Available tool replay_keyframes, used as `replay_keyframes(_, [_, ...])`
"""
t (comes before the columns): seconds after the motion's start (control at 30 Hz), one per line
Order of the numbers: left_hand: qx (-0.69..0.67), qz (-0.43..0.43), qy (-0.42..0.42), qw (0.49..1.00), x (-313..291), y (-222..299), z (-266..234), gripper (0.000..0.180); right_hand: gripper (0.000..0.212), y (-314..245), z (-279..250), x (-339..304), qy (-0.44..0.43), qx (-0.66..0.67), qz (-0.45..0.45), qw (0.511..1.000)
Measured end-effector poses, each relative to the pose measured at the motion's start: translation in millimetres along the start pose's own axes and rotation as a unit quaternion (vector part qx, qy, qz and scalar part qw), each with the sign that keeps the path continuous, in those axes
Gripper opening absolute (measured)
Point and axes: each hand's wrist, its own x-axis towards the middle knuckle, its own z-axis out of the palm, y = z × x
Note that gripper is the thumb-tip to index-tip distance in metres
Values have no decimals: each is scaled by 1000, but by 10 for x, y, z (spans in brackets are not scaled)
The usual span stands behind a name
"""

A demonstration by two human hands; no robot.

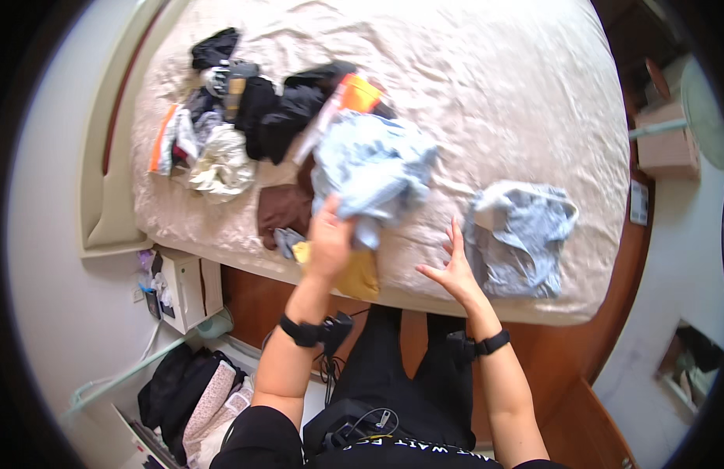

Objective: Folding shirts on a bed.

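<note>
Looks like the sorting step: left hand [328, 238] is clenched on a crumpled light blue garment [372, 172] lifted over the bed [502, 102], right hand [453, 270] open and empty just beside it, so next it probably needs spreading flat.

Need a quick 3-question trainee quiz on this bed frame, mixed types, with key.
1. True or false: the left hand grips the light blue garment.
2. The right hand is: A) clutching the yellow cloth B) open, fingers spread, over the beige bedspread C) out of view.
3. What lies just right of the right hand?

Key: 1 true. 2 B. 3 a crumpled grey-blue garment.
</note>
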Motion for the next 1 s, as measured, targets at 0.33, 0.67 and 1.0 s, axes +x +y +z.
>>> replay_keyframes(0.33, [42, -95, -234, 967, -654, 453, -223, 26, 40, -839, 147, -19, 91, 396, 49, 912])
replay_keyframes(0.67, [-102, 46, 15, 994, -583, 1096, -1087, 14, 13, -2410, -179, -949, 46, -213, -128, 967])
replay_keyframes(1.0, [-329, -28, -89, 940, -663, 1625, -1225, 43, 28, -2792, -156, -1114, 33, 213, -155, 964])
